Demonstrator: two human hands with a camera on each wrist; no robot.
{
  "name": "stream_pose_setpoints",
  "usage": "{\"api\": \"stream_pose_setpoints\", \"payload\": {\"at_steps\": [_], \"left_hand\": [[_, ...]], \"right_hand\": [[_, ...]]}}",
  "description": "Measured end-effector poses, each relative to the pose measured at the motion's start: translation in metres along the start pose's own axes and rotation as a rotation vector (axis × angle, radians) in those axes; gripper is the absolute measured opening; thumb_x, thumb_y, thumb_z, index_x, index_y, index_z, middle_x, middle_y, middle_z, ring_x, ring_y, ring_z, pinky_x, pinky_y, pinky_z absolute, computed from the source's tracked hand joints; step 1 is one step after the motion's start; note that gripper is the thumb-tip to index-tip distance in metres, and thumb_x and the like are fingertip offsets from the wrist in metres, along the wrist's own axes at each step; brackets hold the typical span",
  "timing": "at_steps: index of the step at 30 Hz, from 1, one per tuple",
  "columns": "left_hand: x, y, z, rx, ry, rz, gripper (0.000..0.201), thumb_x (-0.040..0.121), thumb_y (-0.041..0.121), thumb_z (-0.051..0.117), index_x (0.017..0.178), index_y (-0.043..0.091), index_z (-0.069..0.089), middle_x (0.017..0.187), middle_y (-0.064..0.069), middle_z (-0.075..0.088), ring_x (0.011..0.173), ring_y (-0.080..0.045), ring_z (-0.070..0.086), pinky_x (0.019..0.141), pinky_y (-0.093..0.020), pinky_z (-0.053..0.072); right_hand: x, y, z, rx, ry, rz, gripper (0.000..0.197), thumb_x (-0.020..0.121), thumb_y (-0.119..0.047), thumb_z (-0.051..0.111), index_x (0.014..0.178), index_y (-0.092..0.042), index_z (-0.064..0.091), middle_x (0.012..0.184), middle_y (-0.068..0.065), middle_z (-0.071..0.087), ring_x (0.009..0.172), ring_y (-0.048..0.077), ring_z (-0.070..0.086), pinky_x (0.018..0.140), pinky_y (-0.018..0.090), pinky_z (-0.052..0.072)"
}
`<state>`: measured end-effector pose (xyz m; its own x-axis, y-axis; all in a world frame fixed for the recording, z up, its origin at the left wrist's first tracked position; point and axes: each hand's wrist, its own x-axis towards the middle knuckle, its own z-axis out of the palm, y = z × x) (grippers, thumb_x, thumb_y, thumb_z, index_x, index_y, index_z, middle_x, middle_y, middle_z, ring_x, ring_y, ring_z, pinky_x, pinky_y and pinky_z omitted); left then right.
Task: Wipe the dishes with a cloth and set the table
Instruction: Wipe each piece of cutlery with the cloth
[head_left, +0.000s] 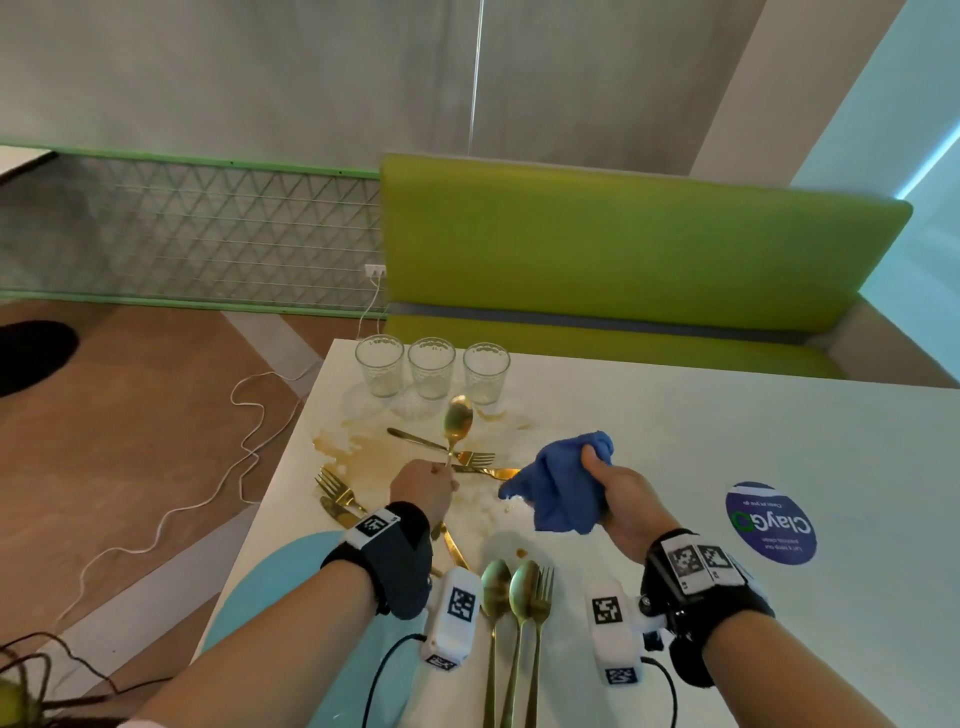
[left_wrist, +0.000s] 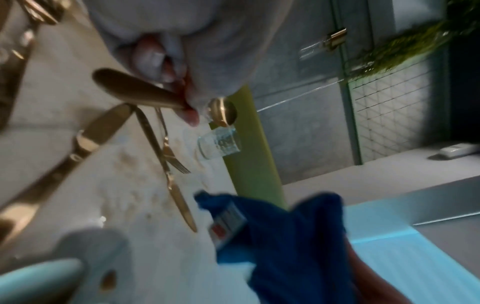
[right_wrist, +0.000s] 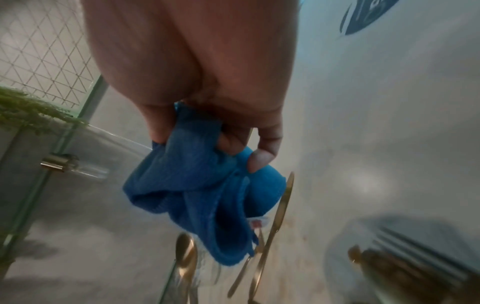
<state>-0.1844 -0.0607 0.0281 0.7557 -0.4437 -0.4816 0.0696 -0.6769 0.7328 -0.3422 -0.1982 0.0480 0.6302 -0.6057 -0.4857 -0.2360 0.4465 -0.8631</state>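
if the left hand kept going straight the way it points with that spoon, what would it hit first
Most likely the middle glass. The left hand holds the spoon pointing away toward the row of glasses, and the bowl sits just short of that one. Depth is unclear, so it might instead slip between the middle and right glass.

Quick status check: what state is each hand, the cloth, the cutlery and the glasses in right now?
Left hand: grips a gold spoon, lifted, bowl up.
Right hand: holds the blue cloth, bunched, off the table.
Three glasses: upright, empty.
Two spoons and a fork: lying side by side.
Table: brown stains.
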Motion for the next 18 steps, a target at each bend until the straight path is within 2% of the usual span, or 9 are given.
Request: {"api": "stream_pose_setpoints", "payload": {"at_steps": [1,5,7,9,10,12,14,15,18], "left_hand": [[-0.004,0.002,0.003,-0.053,-0.011,0.037,0.022,0.096,0.017,0.045,0.098,0.006,0.065,0.099,-0.009,0.068,0.072,-0.009,0.063,0.064,-0.02,0.046],[-0.022,0.017,0.01,-0.025,-0.093,0.222,0.025,0.094,0.015,0.047,0.07,0.018,0.056,0.075,0.004,0.061,0.069,-0.012,0.052,0.058,-0.021,0.036],[-0.029,0.022,0.011,0.059,-0.153,0.295,0.024,0.092,0.015,0.047,0.069,0.016,0.054,0.072,0.002,0.059,0.071,-0.015,0.052,0.057,-0.02,0.035],[-0.037,0.027,0.008,0.153,-0.209,0.362,0.025,0.092,0.014,0.048,0.067,0.015,0.05,0.072,-0.001,0.056,0.071,-0.017,0.049,0.054,-0.017,0.032],[-0.039,0.027,0.007,0.188,-0.225,0.385,0.027,0.092,0.014,0.048,0.065,0.016,0.048,0.073,-0.002,0.056,0.068,-0.015,0.047,0.053,-0.015,0.031],[-0.041,0.026,0.003,0.245,-0.248,0.422,0.034,0.094,0.014,0.047,0.06,0.019,0.046,0.074,-0.002,0.057,0.065,-0.013,0.047,0.05,-0.01,0.031],[-0.045,0.026,-0.002,0.296,-0.272,0.442,0.037,0.094,0.014,0.045,0.058,0.022,0.046,0.068,0.004,0.055,0.062,-0.008,0.046,0.05,-0.008,0.032],[-0.045,0.027,-0.004,0.308,-0.281,0.451,0.037,0.093,0.014,0.045,0.058,0.023,0.046,0.067,0.007,0.054,0.062,-0.006,0.045,0.053,-0.011,0.033],[-0.047,0.033,-0.01,0.303,-0.299,0.458,0.028,0.093,0.017,0.047,0.065,0.021,0.049,0.073,0.006,0.057,0.067,-0.008,0.047,0.062,-0.022,0.034]], "right_hand": [[0.002,-0.001,0.007,0.029,-0.006,0.002,0.03,0.098,-0.033,0.037,0.1,-0.013,0.059,0.1,0.006,0.064,0.091,0.016,0.061,0.076,0.03,0.05],[0.008,-0.004,0.037,0.091,0.026,0.0,0.036,0.099,-0.034,0.037,0.116,-0.005,0.051,0.108,0.013,0.06,0.098,0.024,0.059,0.074,0.03,0.051],[0.008,-0.005,0.048,0.094,-0.014,-0.018,0.034,0.099,-0.028,0.039,0.117,-0.002,0.05,0.109,0.018,0.06,0.097,0.029,0.06,0.074,0.033,0.053],[0.007,-0.006,0.053,-0.024,-0.017,-0.074,0.028,0.094,-0.014,0.051,0.112,0.006,0.056,0.098,0.021,0.064,0.084,0.029,0.064,0.069,0.035,0.057],[0.007,-0.007,0.054,-0.085,0.025,-0.109,0.022,0.089,-0.007,0.058,0.106,0.006,0.059,0.096,0.022,0.066,0.081,0.03,0.064,0.071,0.037,0.057],[0.008,-0.009,0.053,-0.114,0.126,-0.144,0.015,0.08,-0.002,0.067,0.095,-0.003,0.063,0.106,0.026,0.065,0.091,0.035,0.064,0.084,0.046,0.054],[0.012,-0.012,0.054,-0.19,0.181,-0.185,0.014,0.079,-0.006,0.07,0.092,-0.008,0.064,0.108,0.024,0.066,0.098,0.035,0.064,0.091,0.048,0.051],[0.011,-0.015,0.056,-0.296,0.213,-0.223,0.014,0.081,-0.011,0.069,0.093,-0.007,0.064,0.106,0.022,0.067,0.097,0.033,0.064,0.091,0.045,0.051],[0.009,-0.027,0.06,-0.684,0.316,-0.359,0.027,0.086,-0.026,0.063,0.096,-0.002,0.066,0.097,0.02,0.068,0.092,0.032,0.063,0.082,0.038,0.051]]}}
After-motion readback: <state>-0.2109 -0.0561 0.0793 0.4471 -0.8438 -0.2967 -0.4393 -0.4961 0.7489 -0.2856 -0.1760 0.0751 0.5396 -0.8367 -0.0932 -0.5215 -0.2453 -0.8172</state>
